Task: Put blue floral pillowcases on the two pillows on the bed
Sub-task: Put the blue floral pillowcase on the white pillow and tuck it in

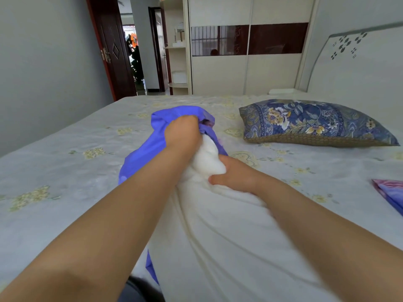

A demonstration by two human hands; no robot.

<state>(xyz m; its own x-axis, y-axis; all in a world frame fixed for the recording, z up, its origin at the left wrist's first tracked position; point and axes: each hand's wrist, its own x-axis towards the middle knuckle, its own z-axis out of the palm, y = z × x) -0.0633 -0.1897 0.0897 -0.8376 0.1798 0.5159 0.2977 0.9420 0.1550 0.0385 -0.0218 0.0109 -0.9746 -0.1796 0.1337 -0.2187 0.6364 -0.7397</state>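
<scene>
One bare white pillow [218, 247] lies nearest; the right hand [233, 177] clutches its corner, the left hand [183, 134] bunches the blue pillowcase [148, 149]. Beyond the right hand, one covered pillow [311, 123]; another cloth [390, 195] cut off.

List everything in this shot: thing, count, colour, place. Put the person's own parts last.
Bed: one, pale sheet with yellow floral print, fills the foreground.
Covered pillow: one, blue floral case, lying on the bed's right near the headboard.
Bare pillow: one, white, centre foreground, its far corner bunched.
Pillowcase: one, plain blue-violet side showing, bunched around the bare pillow's far end.
Folded cloth: one, pink and purple, right edge of the bed.
Headboard: one, white with dark petal motifs, far right.
Wardrobe: one, cream with a dark band, back wall.
Door: one, dark brown, open, back left.
Left hand: grips the pillowcase.
Right hand: grips the bare pillow's corner.
</scene>
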